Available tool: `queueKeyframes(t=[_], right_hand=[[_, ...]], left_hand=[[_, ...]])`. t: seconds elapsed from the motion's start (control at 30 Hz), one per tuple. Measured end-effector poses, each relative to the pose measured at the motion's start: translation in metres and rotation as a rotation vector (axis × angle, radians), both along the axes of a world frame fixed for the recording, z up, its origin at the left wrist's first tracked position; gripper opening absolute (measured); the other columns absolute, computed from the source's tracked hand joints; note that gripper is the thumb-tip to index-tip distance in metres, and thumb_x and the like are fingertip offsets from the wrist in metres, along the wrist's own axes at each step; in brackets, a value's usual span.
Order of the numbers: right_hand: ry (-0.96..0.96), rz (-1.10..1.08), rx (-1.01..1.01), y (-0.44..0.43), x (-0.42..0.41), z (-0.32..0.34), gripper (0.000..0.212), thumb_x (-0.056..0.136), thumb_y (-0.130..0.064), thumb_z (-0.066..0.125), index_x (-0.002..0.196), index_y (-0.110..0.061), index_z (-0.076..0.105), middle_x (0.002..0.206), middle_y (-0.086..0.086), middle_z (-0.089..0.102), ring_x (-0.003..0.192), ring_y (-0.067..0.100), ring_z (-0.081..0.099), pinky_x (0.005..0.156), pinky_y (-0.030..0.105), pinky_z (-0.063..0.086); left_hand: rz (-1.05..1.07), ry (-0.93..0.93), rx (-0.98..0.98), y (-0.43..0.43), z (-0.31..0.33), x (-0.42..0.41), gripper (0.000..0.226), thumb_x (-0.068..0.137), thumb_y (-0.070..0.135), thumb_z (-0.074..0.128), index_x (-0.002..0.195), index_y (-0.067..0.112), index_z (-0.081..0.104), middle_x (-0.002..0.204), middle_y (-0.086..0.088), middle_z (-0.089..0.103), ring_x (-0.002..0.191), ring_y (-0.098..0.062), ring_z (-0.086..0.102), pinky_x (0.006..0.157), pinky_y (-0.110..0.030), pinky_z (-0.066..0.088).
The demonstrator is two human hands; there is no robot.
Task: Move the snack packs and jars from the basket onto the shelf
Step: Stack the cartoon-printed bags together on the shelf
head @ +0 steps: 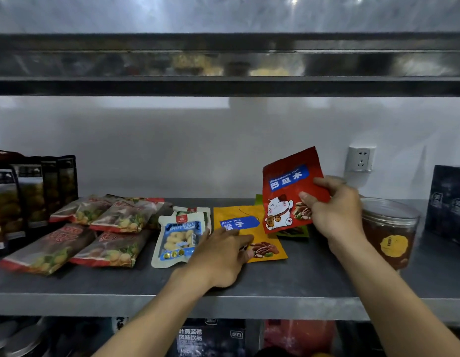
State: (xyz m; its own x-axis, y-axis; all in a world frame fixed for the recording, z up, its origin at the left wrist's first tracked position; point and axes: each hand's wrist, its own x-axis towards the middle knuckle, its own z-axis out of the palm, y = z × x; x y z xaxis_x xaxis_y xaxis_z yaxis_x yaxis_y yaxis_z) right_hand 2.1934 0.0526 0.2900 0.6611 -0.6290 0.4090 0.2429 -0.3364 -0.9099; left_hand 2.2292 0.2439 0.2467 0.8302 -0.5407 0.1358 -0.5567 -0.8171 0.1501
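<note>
My right hand (334, 210) grips a red snack pack (288, 191) with a white cat on it, held tilted above the grey shelf (301, 276). Flat on the shelf lies a yellow pine nut pack (236, 215), and my left hand (221, 253) rests on its lower left part with fingers spread. A green pack (293, 231) lies partly hidden under the red one. A blue and white nut pack (177, 238) lies just left of my left hand. A clear jar (388, 233) with brown contents stands right of my right hand. The basket is out of view.
Several red-edged snack bags (77, 235) lie at the left, with dark upright packs (30, 197) behind them. A dark box (447, 202) stands at the far right below a wall socket (360, 159). An upper shelf (229, 83) runs overhead. More goods sit on the shelf below.
</note>
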Motion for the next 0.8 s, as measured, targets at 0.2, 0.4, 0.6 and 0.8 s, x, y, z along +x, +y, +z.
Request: queueKeyframes(t=[0.2,0.4,0.6,0.8], right_hand=[[-0.018,0.044,0.085,0.000,0.002,-0.006,0.049,0.085,-0.013,0.073,0.130,-0.020,0.057,0.125,0.007,0.061,0.098,0.023,0.067,0.080,0.043,0.060],[-0.114,0.045,0.042,0.001,0.000,0.007,0.049,0.087,-0.016,0.071,0.133,-0.023,0.056,0.109,-0.005,0.056,0.090,0.016,0.065,0.075,0.033,0.058],[-0.151,0.058,0.116,-0.005,0.001,0.011,0.049,0.087,-0.016,0.071,0.133,-0.024,0.055,0.120,0.001,0.060,0.092,0.018,0.067,0.069,0.029,0.057],[-0.137,0.048,-0.013,-0.010,0.011,0.012,0.048,0.090,-0.016,0.068,0.135,-0.023,0.052,0.120,0.002,0.058,0.087,0.012,0.062,0.052,0.008,0.049]], left_hand=[[-0.023,0.063,-0.056,0.006,0.007,0.001,0.046,0.100,0.043,0.041,0.144,0.031,0.041,0.150,0.001,0.040,0.140,-0.023,0.030,0.118,-0.042,0.021],[0.106,0.236,-0.807,-0.013,0.040,0.007,0.038,0.100,0.040,0.043,0.133,0.023,0.052,0.124,0.003,0.059,0.101,-0.011,0.057,0.079,-0.022,0.047],[0.140,0.499,-0.990,-0.035,0.060,0.031,0.032,0.100,0.027,0.049,0.128,0.013,0.056,0.103,-0.005,0.066,0.091,-0.017,0.063,0.078,-0.028,0.053],[0.161,0.313,-0.722,-0.057,0.064,0.069,0.028,0.098,0.018,0.053,0.125,0.012,0.060,0.125,-0.009,0.061,0.111,-0.023,0.057,0.096,-0.035,0.048]])
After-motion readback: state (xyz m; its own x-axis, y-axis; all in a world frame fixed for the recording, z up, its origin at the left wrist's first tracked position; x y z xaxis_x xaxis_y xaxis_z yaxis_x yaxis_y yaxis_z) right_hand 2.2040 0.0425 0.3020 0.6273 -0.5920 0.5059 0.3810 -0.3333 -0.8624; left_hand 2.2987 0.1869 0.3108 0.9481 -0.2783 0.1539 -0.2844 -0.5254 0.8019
